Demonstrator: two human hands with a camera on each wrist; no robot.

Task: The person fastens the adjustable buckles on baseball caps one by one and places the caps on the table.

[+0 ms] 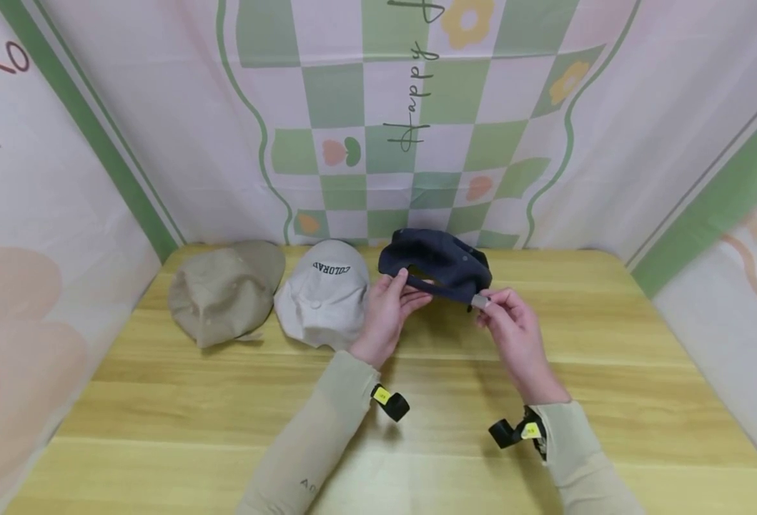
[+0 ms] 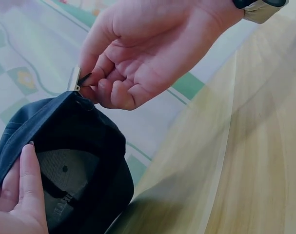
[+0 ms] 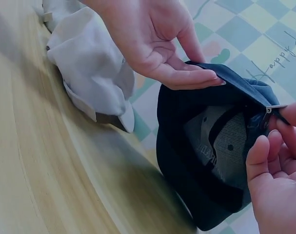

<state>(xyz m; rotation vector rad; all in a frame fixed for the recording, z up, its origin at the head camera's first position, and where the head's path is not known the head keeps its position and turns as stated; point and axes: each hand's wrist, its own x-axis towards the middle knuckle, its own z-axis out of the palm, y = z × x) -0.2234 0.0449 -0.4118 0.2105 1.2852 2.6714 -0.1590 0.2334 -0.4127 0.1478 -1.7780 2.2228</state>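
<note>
A dark navy cap [image 1: 439, 250] is held up at the back of the table, its back strap toward me. My left hand [image 1: 387, 311] holds the strap at its left part, thumb on the outside and fingers inside the edge. At the strap's right end my right hand [image 1: 515, 329] pinches the metal buckle [image 1: 480, 301] and the strap tip between thumb and fingers. Both wrist views look into the cap's opening, where a pale lining [image 3: 230, 146] and dark seam tape show. In the left wrist view the right hand [image 2: 148, 53] is above the cap.
Left of the navy cap, a light grey cap [image 1: 327, 307] with dark lettering lies on the wooden table [image 1: 417, 458]. Beyond it at the far left sits a khaki cap [image 1: 224, 293]. A patterned cloth backdrop [image 1: 333, 93] stands right behind the table's back edge.
</note>
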